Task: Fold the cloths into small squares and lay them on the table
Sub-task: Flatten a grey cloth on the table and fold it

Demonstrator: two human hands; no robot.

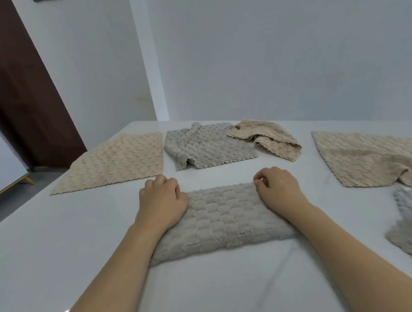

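Observation:
A grey textured cloth (223, 220) lies folded in half in front of me on the white table (69, 244). My left hand (163, 200) rests curled on its far left corner. My right hand (278, 188) pinches its far right corner. Beyond it lie a flat beige cloth (115, 159) at the left, a rumpled grey cloth (207, 147) in the middle and a crumpled beige cloth (266, 136) beside it. A large beige cloth (363, 159) spreads at the right, and another grey cloth (410, 224) lies at the right edge.
White walls rise behind the table's far edge (269, 120). A dark brown door (15, 88) stands at the left, with a white board on a wooden leg (26, 179) on the floor below it.

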